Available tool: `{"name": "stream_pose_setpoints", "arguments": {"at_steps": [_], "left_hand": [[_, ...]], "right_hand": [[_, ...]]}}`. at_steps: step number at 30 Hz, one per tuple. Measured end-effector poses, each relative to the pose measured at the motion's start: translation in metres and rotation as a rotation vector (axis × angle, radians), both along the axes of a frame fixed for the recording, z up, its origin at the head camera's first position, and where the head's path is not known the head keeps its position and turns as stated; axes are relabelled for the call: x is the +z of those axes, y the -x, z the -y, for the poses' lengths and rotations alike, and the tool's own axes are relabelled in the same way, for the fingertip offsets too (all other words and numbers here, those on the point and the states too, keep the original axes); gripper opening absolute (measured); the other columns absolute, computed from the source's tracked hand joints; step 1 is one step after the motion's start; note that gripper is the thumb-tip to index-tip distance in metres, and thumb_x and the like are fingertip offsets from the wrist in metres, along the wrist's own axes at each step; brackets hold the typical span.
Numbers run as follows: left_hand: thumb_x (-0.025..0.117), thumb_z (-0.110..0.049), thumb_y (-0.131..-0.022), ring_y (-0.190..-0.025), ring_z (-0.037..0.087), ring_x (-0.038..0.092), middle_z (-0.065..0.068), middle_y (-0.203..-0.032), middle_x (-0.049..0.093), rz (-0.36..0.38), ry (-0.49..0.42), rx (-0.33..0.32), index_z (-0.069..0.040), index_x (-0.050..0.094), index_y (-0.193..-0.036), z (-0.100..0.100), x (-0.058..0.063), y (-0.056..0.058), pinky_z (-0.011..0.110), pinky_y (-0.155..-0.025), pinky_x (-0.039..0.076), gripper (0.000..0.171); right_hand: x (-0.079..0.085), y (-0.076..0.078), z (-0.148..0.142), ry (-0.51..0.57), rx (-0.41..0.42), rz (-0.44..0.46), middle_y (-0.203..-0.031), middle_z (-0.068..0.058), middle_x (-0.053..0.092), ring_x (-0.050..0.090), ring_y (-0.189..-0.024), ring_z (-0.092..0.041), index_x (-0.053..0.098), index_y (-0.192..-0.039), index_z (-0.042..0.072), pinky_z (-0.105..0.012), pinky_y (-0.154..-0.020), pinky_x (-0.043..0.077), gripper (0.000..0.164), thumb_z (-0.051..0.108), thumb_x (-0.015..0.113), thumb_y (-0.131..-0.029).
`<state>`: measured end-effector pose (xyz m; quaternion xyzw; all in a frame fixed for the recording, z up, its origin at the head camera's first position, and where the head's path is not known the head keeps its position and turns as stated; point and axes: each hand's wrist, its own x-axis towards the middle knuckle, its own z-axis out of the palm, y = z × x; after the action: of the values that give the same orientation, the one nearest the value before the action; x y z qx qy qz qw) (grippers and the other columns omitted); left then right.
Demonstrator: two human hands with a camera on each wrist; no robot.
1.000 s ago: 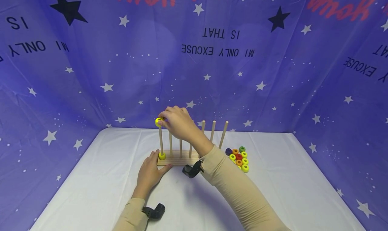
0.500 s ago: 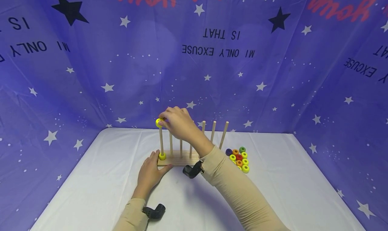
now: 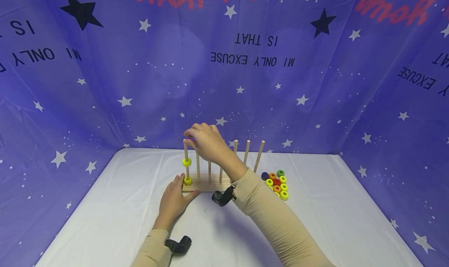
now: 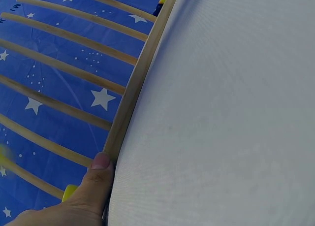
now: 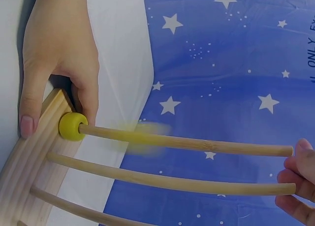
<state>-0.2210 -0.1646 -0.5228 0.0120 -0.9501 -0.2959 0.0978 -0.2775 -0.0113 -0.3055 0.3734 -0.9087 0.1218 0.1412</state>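
Note:
A wooden peg stand (image 3: 207, 188) with a row of upright pegs rests on the white table. My left hand (image 3: 172, 198) grips its left end, thumb along the front edge and fingers around the far side. One yellow bead (image 5: 70, 126) sits at the bottom of the leftmost peg. Partway up that same peg, a second yellow bead (image 3: 187, 162) shows as a blurred streak in the right wrist view. Above it, my right hand (image 3: 207, 142) is at the peg's top, thumb and fingers parted, holding nothing.
To the right of the stand lies a cluster of loose beads, including a red bead (image 3: 276, 182), a green bead (image 3: 280, 173) and a dark blue bead (image 3: 265, 176). A purple star-patterned cloth (image 3: 224, 87) surrounds the white table (image 3: 326, 204) at the back and sides.
The yellow bead that my right fingers pinched at the peg's top is let go and has dropped about halfway down the peg. Both hands have stayed in place.

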Motion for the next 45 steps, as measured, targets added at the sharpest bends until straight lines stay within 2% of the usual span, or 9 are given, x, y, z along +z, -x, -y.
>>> {"name": "stream_pose_setpoints", "arguments": {"at_steps": [12,24,33,45], "left_hand": [[0.07,-0.062,-0.083,-0.139,0.051,0.04,0.028,-0.155,0.037,0.008,-0.006,0.009,-0.004,0.036,-0.152,-0.001,0.001,-0.002,0.063,-0.114,0.034,0.096],[0.071,-0.058,-0.084,-0.14,0.051,0.038,0.028,-0.155,0.036,0.018,-0.011,0.005,-0.003,0.035,-0.153,-0.002,0.003,-0.001,0.063,-0.116,0.032,0.095],[0.07,-0.058,-0.085,-0.143,0.05,0.034,0.026,-0.157,0.033,0.046,-0.017,0.011,-0.002,0.032,-0.154,-0.003,0.004,-0.001,0.061,-0.118,0.028,0.097],[0.071,-0.06,-0.084,-0.141,0.05,0.036,0.028,-0.156,0.034,0.025,-0.014,0.011,-0.002,0.033,-0.153,-0.002,0.001,0.0,0.062,-0.118,0.029,0.097]], "right_hand": [[0.001,0.001,-0.005,0.023,0.007,-0.021,-0.116,0.007,0.067,0.058,-0.107,-0.014,0.068,-0.123,0.02,-0.036,-0.096,0.045,0.033,0.041,0.055,-0.101],[0.015,-0.003,-0.029,0.102,0.014,-0.045,-0.118,0.003,0.067,0.057,-0.112,-0.019,0.066,-0.126,0.017,-0.043,-0.102,0.044,0.033,0.036,0.056,-0.101],[0.021,-0.005,-0.075,0.21,-0.002,-0.065,-0.118,0.0,0.067,0.057,-0.113,-0.022,0.066,-0.125,0.014,-0.046,-0.103,0.041,0.032,0.033,0.059,-0.1],[0.027,-0.01,-0.152,0.335,-0.081,-0.103,-0.121,-0.007,0.066,0.052,-0.12,-0.028,0.064,-0.128,0.009,-0.051,-0.102,0.039,0.035,0.029,0.062,-0.099]]}}
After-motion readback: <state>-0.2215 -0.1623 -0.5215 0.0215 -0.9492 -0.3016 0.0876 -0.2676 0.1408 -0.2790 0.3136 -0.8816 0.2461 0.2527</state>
